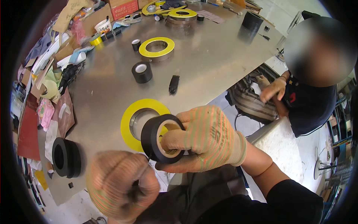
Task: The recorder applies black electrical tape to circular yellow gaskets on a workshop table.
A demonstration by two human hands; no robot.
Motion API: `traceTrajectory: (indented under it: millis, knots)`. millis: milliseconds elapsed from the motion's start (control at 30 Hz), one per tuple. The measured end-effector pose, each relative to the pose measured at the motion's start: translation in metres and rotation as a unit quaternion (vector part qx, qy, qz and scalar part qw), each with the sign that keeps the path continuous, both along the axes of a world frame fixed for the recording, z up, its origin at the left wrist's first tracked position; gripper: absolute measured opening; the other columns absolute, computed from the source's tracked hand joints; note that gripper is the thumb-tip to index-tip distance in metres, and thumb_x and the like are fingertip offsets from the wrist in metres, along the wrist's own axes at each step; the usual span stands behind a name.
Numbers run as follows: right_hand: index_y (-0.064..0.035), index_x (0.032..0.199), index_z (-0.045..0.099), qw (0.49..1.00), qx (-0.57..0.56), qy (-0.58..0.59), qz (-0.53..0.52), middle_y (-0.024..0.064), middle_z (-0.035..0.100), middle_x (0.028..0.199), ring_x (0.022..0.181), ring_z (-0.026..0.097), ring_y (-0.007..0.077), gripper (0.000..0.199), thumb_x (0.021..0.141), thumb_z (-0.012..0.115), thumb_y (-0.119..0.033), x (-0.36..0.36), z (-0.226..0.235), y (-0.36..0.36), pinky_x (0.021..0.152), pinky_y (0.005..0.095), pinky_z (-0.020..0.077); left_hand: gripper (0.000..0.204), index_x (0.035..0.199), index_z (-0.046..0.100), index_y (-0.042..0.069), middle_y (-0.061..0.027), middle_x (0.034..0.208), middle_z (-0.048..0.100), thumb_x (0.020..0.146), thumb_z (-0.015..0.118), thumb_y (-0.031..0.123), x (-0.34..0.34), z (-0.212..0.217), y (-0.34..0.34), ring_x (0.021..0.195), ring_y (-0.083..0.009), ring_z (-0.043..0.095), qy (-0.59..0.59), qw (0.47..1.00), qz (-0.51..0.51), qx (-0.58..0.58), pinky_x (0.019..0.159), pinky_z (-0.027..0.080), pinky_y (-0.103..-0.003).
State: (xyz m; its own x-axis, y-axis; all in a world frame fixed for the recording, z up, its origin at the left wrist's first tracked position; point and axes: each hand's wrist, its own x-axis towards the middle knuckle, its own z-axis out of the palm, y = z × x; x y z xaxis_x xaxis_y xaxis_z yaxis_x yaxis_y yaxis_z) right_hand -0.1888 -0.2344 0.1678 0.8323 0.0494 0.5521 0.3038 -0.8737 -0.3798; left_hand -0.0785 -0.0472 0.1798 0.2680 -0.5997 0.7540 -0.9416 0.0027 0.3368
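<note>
My right hand (203, 136), in a striped knit glove, grips a roll of black tape (154, 137), with a finger pushed through its core. My left hand (121, 184), also gloved, is clenched just below the roll and pinches the loose end of the tape. Right behind the roll lies a yellow-wrapped metal ring (130, 117) on the steel table (209, 63). The hands hover over the table's near edge.
On the table lie another black tape roll (142, 72), a second yellow ring (156, 48), a small black piece (173, 84) and a thick black ring (66, 157). Cardboard, rags and clutter line the left side. A seated person (298, 97) is at the right.
</note>
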Motion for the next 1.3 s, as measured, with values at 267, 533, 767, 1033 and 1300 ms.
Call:
traceTrajectory:
  millis: [267,533,767,1033,1300]
  knots:
    - [-0.0124,0.088,0.063,0.999,0.034,-0.01,-0.013,0.0059,0.059,0.065,0.059,0.06,0.0297,0.035,0.077,0.081,-0.04,-0.003,0.009,0.012,0.052,0.0424,0.0452,0.098,0.137,0.055,-0.003,-0.0191,0.134,0.056,0.076,0.072,0.073,0.013,-0.012,-0.003,0.123,-0.0307,0.056,0.16,0.982,-0.098,0.004,0.104,0.045,-0.041]
    - [-0.0136,0.09,0.063,0.998,0.064,0.001,-0.009,0.0059,0.059,0.064,0.059,0.061,0.0288,0.035,0.079,0.079,-0.043,-0.007,-0.004,0.024,0.052,0.0422,0.0461,0.054,0.119,0.068,-0.001,-0.0204,0.119,0.067,0.077,0.084,0.03,0.003,-0.023,-0.006,0.11,-0.0309,0.066,0.298,0.935,-0.162,-0.1,0.095,0.052,-0.041]
    - [-0.0141,0.094,0.065,0.98,0.182,0.075,0.021,0.0073,0.065,0.071,0.065,0.065,0.0308,0.035,0.081,0.076,-0.045,-0.016,-0.018,0.038,0.058,0.041,0.0495,0.025,0.1,0.065,0.001,-0.0198,0.091,0.069,0.077,0.07,0.011,-0.009,-0.002,0.011,0.078,-0.0353,0.069,-0.064,0.998,-0.025,-0.005,0.071,0.055,-0.042]
    - [-0.0132,0.096,0.064,0.991,0.121,-0.058,-0.002,0.0083,0.062,0.068,0.06,0.063,0.0312,0.034,0.081,0.078,-0.04,-0.024,-0.041,0.041,0.053,0.0424,0.0462,0.026,0.098,0.067,0.005,-0.0145,0.097,0.068,0.081,0.073,0.025,-0.037,0.021,0.044,0.087,-0.0298,0.067,-0.121,0.964,-0.001,0.236,0.075,0.052,-0.04]
    - [-0.0129,0.089,0.064,0.986,0.162,0.035,0.022,0.0091,0.053,0.06,0.054,0.057,0.0303,0.033,0.084,0.074,-0.044,-0.016,-0.018,0.051,0.051,0.0412,0.0413,0.06,0.114,0.064,-0.003,-0.0203,0.116,0.06,0.087,0.07,0.05,-0.016,-0.013,0.025,0.107,-0.0309,0.059,-0.008,0.982,0.037,-0.186,0.088,0.046,-0.043]
